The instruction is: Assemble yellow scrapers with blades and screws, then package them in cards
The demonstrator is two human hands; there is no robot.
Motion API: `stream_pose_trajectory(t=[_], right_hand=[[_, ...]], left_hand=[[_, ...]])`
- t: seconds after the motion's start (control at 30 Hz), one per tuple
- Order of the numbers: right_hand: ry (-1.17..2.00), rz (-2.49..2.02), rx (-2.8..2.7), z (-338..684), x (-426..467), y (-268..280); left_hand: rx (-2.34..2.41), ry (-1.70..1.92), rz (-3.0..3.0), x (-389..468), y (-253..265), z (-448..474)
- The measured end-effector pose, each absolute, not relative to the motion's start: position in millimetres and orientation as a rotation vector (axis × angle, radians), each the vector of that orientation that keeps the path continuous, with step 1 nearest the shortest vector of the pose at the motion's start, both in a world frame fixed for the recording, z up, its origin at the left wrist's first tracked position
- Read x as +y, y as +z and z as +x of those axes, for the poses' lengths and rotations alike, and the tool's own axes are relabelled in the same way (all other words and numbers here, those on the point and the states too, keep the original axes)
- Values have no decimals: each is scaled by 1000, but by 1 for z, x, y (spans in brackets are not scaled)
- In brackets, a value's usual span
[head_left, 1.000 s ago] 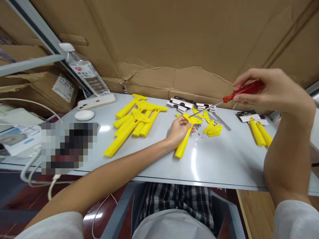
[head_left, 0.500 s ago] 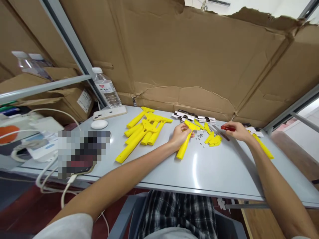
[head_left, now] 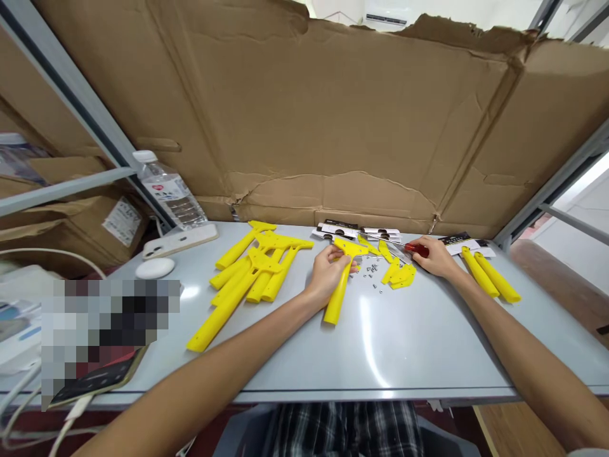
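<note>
My left hand (head_left: 325,274) is closed around a yellow scraper handle (head_left: 339,293), gripping it just below its wide head, with the tube end slanting toward me. In my right hand (head_left: 436,256) is a screwdriver (head_left: 417,249) with a red grip. Its thin shaft reaches left toward the head of the scraper handle; I cannot tell whether the tip touches it. Small screws (head_left: 373,269) are scattered between my hands. Beside them lie flat yellow plastic pieces (head_left: 403,277). Several more yellow scraper handles (head_left: 259,266) are piled to the left.
Two yellow tubes (head_left: 495,277) lie at the right near black-and-white packs (head_left: 462,242). More packs (head_left: 337,228) rest against the cardboard wall (head_left: 333,114). At the left are a water bottle (head_left: 172,193), a pale phone (head_left: 181,240), a white oval case (head_left: 155,268) and charging cables.
My right hand has turned the screwdriver so its shaft extends left toward the scraper handle. My left hand keeps its grip. The head view has shifted, revealing a second tube at the right.
</note>
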State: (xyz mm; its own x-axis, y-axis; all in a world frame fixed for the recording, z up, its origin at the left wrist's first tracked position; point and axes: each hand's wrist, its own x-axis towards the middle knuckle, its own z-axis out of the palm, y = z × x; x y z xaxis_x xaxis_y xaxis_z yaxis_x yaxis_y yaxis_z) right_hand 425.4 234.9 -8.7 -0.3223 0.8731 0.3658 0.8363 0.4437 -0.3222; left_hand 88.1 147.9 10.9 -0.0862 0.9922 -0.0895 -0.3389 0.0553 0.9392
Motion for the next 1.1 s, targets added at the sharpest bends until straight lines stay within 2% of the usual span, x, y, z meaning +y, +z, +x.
stream_pose_trajectory(t=[0.2, 0.43, 0.5, 0.7, 0.77, 0.93, 1.1], right_hand=[[149, -1474, -2295, 428, 231, 0], [-89, -1342, -2099, 382, 191, 31], [93, -1355, -2030, 354, 166, 37], [1288, -1320, -1906, 281, 103, 19], [1520, -1236, -1834, 270, 94, 14], [1635, -1174, -1639, 269, 92, 17], [1730, -1211, -1379, 276, 102, 16]], left_hand=[[1038, 1376, 869, 147, 14, 87], [942, 1431, 758, 139, 19, 91], [873, 1422, 729, 138, 17, 92], [694, 1372, 667, 136, 10, 96], [643, 1358, 665, 134, 10, 97], [669, 1329, 832, 139, 11, 94], [1054, 1517, 1033, 166, 14, 70]])
